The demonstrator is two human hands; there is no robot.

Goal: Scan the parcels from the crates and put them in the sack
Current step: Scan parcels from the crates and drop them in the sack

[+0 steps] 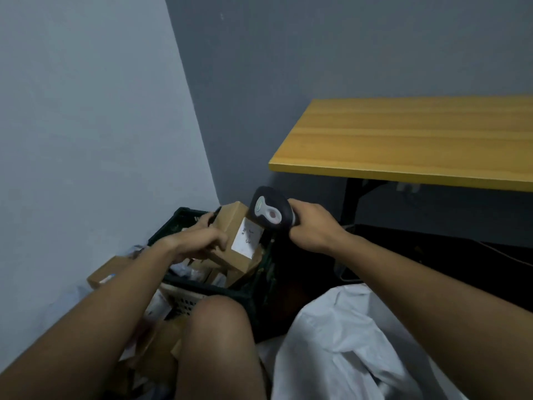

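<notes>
My left hand point(199, 239) grips a brown cardboard parcel point(230, 226) with a white label facing up, held above a dark green crate point(202, 290). My right hand point(313, 226) holds a black and grey barcode scanner point(269, 210), whose head points down at the parcel's label from just above it. The crate holds several more brown parcels point(239, 272). A white sack point(340, 342) lies crumpled at the lower right, beside the crate.
A yellow wooden table point(418, 140) on a black frame stands to the right. Grey walls meet in a corner behind the crate. More cardboard boxes point(106, 274) lie on the floor at the left. My bare knee point(219, 336) is in front of the crate.
</notes>
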